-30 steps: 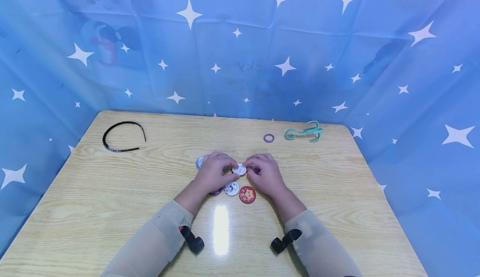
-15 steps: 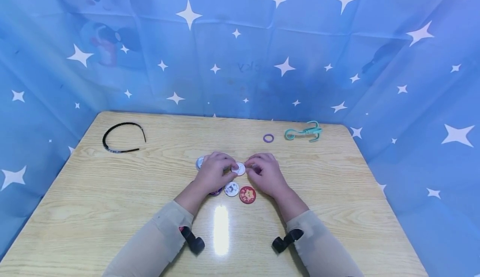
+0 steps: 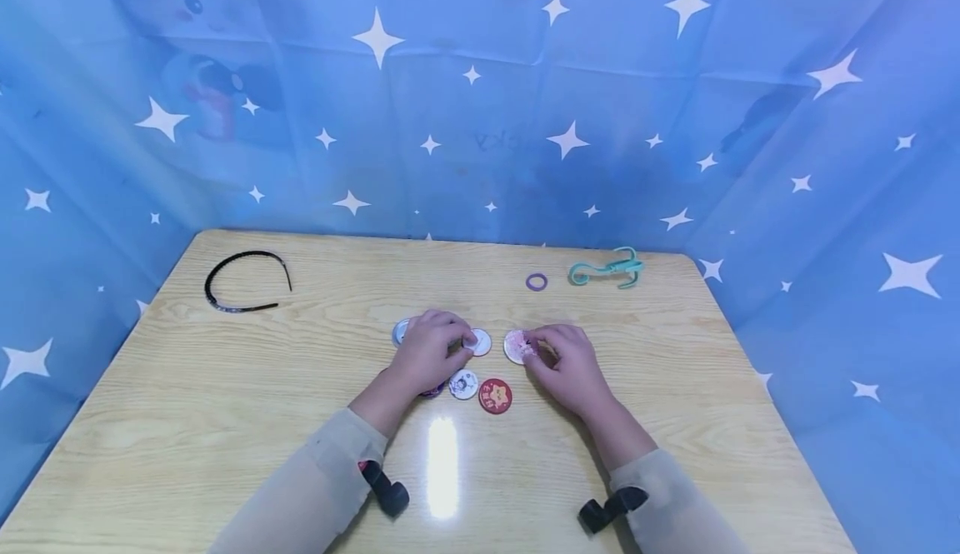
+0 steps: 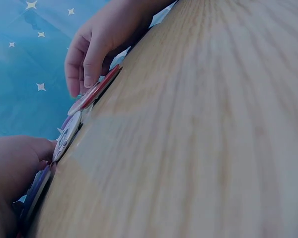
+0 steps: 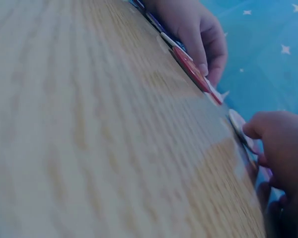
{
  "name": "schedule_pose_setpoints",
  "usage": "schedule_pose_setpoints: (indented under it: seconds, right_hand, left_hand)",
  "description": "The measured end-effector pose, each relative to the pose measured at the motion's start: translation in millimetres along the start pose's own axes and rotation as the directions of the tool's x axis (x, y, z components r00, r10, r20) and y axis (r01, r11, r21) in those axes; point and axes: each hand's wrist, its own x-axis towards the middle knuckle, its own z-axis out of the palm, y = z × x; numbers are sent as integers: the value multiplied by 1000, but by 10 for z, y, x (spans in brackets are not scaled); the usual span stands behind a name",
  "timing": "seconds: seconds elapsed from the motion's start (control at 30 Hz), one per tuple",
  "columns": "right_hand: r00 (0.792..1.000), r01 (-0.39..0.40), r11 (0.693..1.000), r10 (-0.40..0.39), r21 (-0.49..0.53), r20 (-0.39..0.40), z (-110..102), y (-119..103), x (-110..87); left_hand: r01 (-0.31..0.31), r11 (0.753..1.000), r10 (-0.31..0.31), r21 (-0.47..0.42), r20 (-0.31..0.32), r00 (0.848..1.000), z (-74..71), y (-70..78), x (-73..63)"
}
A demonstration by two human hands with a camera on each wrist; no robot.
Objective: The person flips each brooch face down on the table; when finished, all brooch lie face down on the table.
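My left hand (image 3: 431,352) pinches the left edge of a white round badge (image 3: 482,342), thumb and forefinger on it. To its right, my right hand (image 3: 572,368) holds a pink and white badge (image 3: 517,347) by its right side, low at the table. A blue-rimmed badge (image 3: 400,331) and a purple badge (image 3: 433,391) are partly hidden by my left hand and wrist. Nearer to me lie a white badge with a printed figure (image 3: 463,384) and a red badge with a yellow star (image 3: 495,396). The right wrist view shows my right thumb against the pink badge (image 5: 241,130).
A black headband (image 3: 213,287) lies on the wooden table (image 3: 300,446) at the far left. Toward the back right are a purple ring (image 3: 536,281) and a teal hooked clip-like item (image 3: 611,267). A blue star-printed curtain (image 3: 450,104) rises behind the table.
My right hand has moved right, away from the left hand, and the pink badge now shows in its fingers, apart from the white one. My left hand stays almost in place.
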Motion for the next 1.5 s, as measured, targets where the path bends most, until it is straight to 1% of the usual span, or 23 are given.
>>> schedule_pose_setpoints:
  seconds: [0.1, 0.27, 0.5, 0.67, 0.87, 0.93, 1.0, 1.07, 1.17, 1.27, 1.4, 1.5]
  right_hand:
    - [1000, -6, 1000, 6, -19, -1, 16, -4, -13]
    - [999, -34, 998, 35, -45, 28, 29, -20, 4]
    - [997, -57, 993, 62, -100, 46, 53, -64, -7]
    - [995, -78, 989, 85, -126, 50, 85, -105, -43]
    - [995, -86, 988, 93, -130, 46, 93, -119, -39]
    - [995, -85, 988, 92, -126, 46, 87, -124, -31]
    - [995, -86, 989, 92, -122, 47, 81, -127, -27]
    - [995, -84, 989, 90, -121, 49, 74, -129, -17]
    - [995, -81, 988, 88, -128, 46, 71, -122, -11]
    - [996, -75, 989, 80, -130, 37, 78, -113, -10]
    - [996, -71, 990, 76, -118, 35, 84, -114, -7]
    - [997, -70, 991, 74, -113, 29, 73, -117, -7]
  left_hand:
    - [-8, 1000, 8, 4, 16, 1000, -24, 11, -3]
    - [-2, 1000, 2, 25, 32, 1000, -56, 30, -4]
    - [4, 999, -6, 45, 45, 999, -40, 49, 1]
    - [3, 999, -4, 40, 26, 1000, -7, 78, 1]
    - [-30, 1000, 30, 1, 11, 999, 18, 178, 28]
    - [-32, 999, 32, -1, 10, 999, 34, 204, 43]
    - [-29, 999, 28, 16, 13, 1000, 59, 226, 62]
    - [-21, 998, 20, 55, 22, 1000, 84, 251, 91]
    - [-25, 993, 22, 113, 27, 999, 130, 312, 156]
    - [-27, 988, 18, 154, 57, 998, 186, 383, 217]
    - [2, 984, -21, 179, 103, 994, 258, 432, 252]
    - [24, 985, -42, 173, 103, 994, 288, 435, 258]
